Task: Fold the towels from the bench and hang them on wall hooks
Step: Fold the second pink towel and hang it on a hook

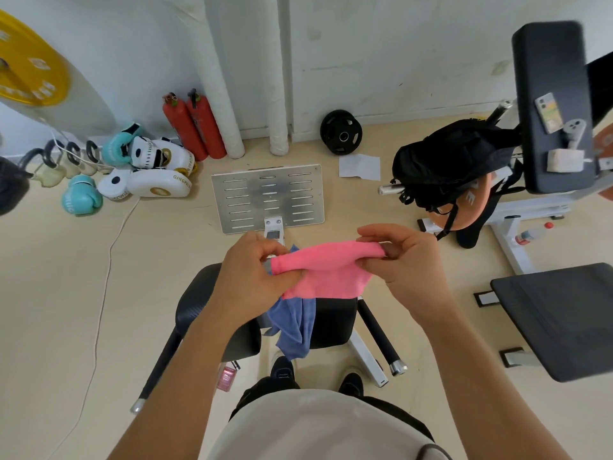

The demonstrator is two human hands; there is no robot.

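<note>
Towel folding going on here: pink towel [326,270] is held up in the air over the near end of the bench [212,303], left hand [255,270] pinching one end and right hand [401,260] pinching the other, so the fold stays taut, I guess. Blue towel [293,323] is draped over the bench just below, waiting its turn. No hooks in sight yet.

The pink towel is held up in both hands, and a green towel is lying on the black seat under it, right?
Not quite. The head view shows the towel lying on the black seat is blue, not green. The pink towel is indeed held in the left hand and the right hand.
</note>
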